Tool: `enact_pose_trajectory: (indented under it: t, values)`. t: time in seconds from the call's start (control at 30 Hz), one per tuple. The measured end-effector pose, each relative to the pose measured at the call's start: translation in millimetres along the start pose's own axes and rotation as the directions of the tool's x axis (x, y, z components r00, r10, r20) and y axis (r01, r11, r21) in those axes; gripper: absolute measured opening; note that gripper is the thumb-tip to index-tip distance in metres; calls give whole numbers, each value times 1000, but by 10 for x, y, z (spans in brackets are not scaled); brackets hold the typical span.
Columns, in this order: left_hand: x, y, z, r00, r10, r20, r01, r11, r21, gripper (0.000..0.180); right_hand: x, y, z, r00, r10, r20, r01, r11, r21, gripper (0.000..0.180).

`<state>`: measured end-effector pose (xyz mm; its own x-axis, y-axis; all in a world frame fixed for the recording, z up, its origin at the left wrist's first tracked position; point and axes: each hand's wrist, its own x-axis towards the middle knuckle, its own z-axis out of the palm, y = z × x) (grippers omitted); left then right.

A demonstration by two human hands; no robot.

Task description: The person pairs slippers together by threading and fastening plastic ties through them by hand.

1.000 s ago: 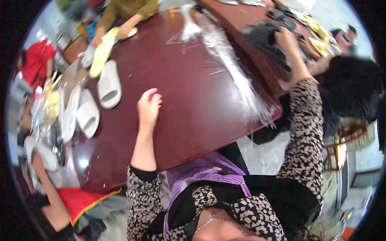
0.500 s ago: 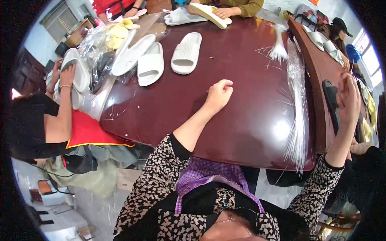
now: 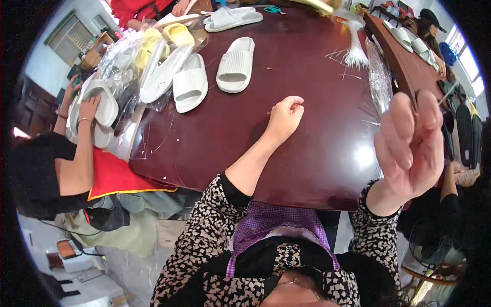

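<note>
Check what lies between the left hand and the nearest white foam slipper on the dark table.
Bare polished tabletop between the left hand and that white slipper, per head view.
</note>
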<state>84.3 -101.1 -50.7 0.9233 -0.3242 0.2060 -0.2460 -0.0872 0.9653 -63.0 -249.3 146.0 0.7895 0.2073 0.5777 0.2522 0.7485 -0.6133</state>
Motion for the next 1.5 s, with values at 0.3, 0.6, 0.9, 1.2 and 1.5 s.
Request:
enact_pose_trajectory:
  t: [0.3,0.6,0.9,1.2,1.5]
  values:
    - [66,20,23,997,-68,29,70,995,-65,21,-22,13,48,969,-44,-244,59,997,58,17]
    - [5,83,95,995,-54,85,60,996,-66,22,-405,-322,-331,981,-51,-188,54,998,13,20]
    - [-42,83,88,993,-94,76,93,995,21,27,-360,-257,-445,994,-40,-100,42,999,16,23]
    - [6,2,130,999,34,20,-35,998,55,24,-54,269,-270,997,26,79,-45,968,247,27]
    - [-73,156,117,998,-2,55,-4,995,96,24,248,-75,-494,962,18,273,-75,977,199,32]
